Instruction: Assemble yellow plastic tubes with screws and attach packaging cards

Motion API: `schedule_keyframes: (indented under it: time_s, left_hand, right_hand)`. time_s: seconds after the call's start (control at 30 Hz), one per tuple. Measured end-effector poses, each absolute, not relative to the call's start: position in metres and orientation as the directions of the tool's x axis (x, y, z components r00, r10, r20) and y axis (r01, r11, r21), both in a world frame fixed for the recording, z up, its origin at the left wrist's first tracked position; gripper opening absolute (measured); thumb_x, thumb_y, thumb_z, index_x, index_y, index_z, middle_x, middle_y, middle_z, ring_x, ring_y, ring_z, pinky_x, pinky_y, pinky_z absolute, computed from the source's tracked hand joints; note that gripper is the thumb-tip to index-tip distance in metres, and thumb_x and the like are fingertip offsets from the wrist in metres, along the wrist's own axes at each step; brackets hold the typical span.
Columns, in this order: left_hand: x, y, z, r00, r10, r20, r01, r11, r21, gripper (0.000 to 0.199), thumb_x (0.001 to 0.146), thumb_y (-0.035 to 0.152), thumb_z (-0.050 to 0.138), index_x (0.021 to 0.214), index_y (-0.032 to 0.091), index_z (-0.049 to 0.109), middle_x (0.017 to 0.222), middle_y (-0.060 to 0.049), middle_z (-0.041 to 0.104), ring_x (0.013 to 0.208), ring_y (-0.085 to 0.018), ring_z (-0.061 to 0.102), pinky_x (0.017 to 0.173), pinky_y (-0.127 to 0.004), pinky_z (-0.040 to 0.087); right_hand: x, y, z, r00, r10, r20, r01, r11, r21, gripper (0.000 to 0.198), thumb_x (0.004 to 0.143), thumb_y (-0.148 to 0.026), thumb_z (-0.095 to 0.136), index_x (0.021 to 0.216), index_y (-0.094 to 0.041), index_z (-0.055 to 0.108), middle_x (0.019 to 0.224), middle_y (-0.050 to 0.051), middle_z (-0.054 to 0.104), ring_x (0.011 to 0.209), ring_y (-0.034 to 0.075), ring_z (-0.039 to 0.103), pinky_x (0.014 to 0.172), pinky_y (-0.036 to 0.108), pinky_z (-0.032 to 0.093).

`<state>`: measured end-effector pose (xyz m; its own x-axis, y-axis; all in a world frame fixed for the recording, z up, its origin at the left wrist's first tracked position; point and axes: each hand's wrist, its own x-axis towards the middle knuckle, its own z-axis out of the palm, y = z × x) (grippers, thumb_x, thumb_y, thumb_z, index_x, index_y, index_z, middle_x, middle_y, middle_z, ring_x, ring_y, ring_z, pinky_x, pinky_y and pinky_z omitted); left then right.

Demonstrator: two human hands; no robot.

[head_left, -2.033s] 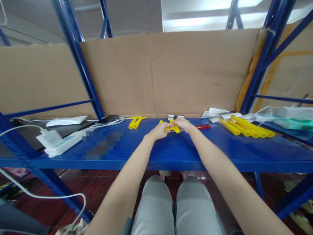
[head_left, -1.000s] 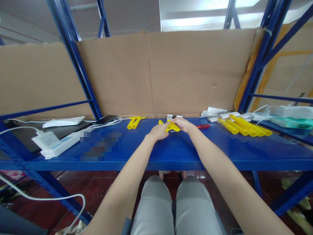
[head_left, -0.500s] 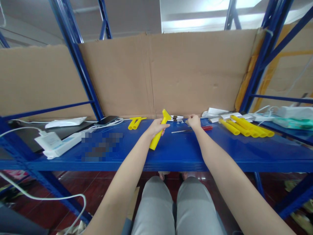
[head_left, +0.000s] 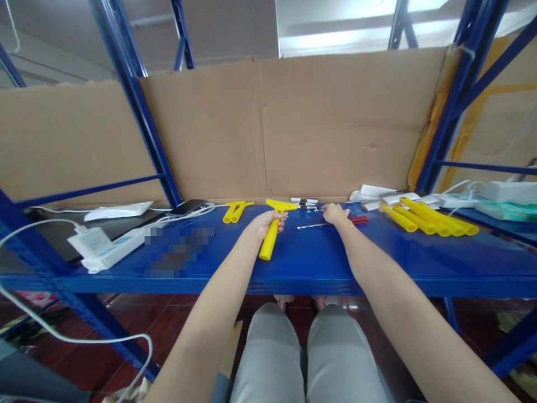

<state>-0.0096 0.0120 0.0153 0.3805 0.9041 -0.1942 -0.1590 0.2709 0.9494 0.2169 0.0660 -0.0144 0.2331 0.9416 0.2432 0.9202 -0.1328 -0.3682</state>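
In the head view my left hand [head_left: 265,222] is wrapped round the shaft of a yellow T-shaped scraper handle [head_left: 269,243], its wide head pointing away from me. To the right, my right hand [head_left: 334,214] is closed, fingertips down by small metal parts [head_left: 312,210] too small to name. Whatever those fingers hold cannot be made out. A screwdriver [head_left: 312,226] with a red handle [head_left: 359,220] lies on the blue shelf, partly covered by my right hand. Small black-and-white packs [head_left: 304,200] lie behind the metal parts.
Two more yellow T-shaped handles [head_left: 237,212] lie to the left. Several yellow tubular handles [head_left: 436,219] are grouped at the right beside white papers [head_left: 369,193]. A white power strip [head_left: 113,249] with cables is at the left. A cardboard sheet [head_left: 314,123] stands behind the blue shelf [head_left: 310,260].
The yellow scraper handle has been turned in my left hand, so its head now shows broadside. My right hand has changed pose slightly beside the small parts. The camera view has shifted a little.
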Motion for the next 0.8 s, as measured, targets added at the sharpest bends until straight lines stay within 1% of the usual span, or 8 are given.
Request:
schedule_keyframes:
  time_s: [0.07,0.17,0.27,0.37,0.5,0.67,0.8]
  left_hand:
    - [-0.012,0.015,0.014,0.379,0.896,-0.229,-0.185,0.316,0.931,0.019,0.087,0.001,0.043,0.074,0.015,0.046,0.054,0.004,0.044,0.037,-0.004,0.038,0.037,-0.014,0.032]
    - [-0.014,0.020,0.011,0.378,0.883,-0.279,-0.204,0.374,0.905,0.018,0.086,0.001,0.043,0.074,0.013,0.049,0.053,0.004,0.041,0.037,-0.005,0.037,0.035,-0.014,0.032]
    - [-0.015,0.023,0.009,0.374,0.879,-0.297,-0.229,0.398,0.889,0.017,0.084,0.001,0.046,0.074,0.013,0.050,0.053,0.005,0.039,0.037,-0.004,0.035,0.035,-0.014,0.031]
    - [-0.014,0.021,0.010,0.369,0.882,-0.294,-0.239,0.395,0.887,0.016,0.084,0.000,0.046,0.074,0.013,0.051,0.053,0.004,0.040,0.037,-0.004,0.035,0.034,-0.014,0.032]
    - [-0.012,0.018,0.012,0.341,0.892,-0.295,-0.202,0.376,0.904,0.017,0.086,0.002,0.044,0.075,0.012,0.051,0.050,0.005,0.040,0.036,-0.005,0.036,0.034,-0.014,0.033]
    - [-0.012,0.019,0.012,0.347,0.895,-0.280,-0.191,0.360,0.913,0.016,0.087,0.003,0.043,0.080,0.011,0.053,0.049,0.005,0.040,0.035,-0.005,0.036,0.034,-0.014,0.032]
    - [-0.012,0.021,0.011,0.355,0.893,-0.278,-0.197,0.362,0.911,0.014,0.087,0.003,0.044,0.081,0.011,0.054,0.049,0.004,0.040,0.035,-0.005,0.036,0.034,-0.014,0.031]
  right_hand:
    - [0.215,0.068,-0.014,0.207,0.955,0.213,0.949,-0.142,-0.282,0.039,0.085,-0.017,0.048,0.116,-0.029,0.067,0.126,0.010,0.061,0.124,0.030,0.046,0.102,0.060,0.027]
    - [0.209,0.069,-0.012,0.140,0.975,0.172,0.981,-0.113,-0.157,0.045,0.086,-0.014,0.041,0.123,-0.027,0.063,0.135,0.010,0.054,0.129,0.029,0.040,0.103,0.060,0.025]
    - [0.204,0.068,-0.011,0.089,0.987,0.135,0.993,-0.077,-0.085,0.048,0.087,-0.014,0.037,0.127,-0.025,0.061,0.138,0.011,0.051,0.129,0.031,0.037,0.103,0.062,0.026]
    - [0.201,0.067,-0.011,0.054,0.991,0.125,0.997,-0.047,-0.060,0.048,0.088,-0.017,0.035,0.129,-0.026,0.059,0.139,0.011,0.050,0.127,0.032,0.038,0.101,0.063,0.027]
    - [0.202,0.064,-0.012,0.034,0.990,0.140,0.999,-0.029,-0.040,0.045,0.089,-0.019,0.035,0.124,-0.025,0.063,0.137,0.010,0.052,0.125,0.032,0.039,0.101,0.061,0.028]
    - [0.202,0.064,-0.012,0.023,0.987,0.156,0.998,-0.014,-0.056,0.042,0.090,-0.019,0.036,0.120,-0.025,0.065,0.135,0.010,0.054,0.125,0.030,0.040,0.102,0.059,0.028]
    - [0.202,0.066,-0.013,0.020,0.987,0.161,0.997,-0.009,-0.075,0.043,0.089,-0.017,0.037,0.122,-0.023,0.064,0.136,0.010,0.053,0.127,0.030,0.039,0.103,0.059,0.028]
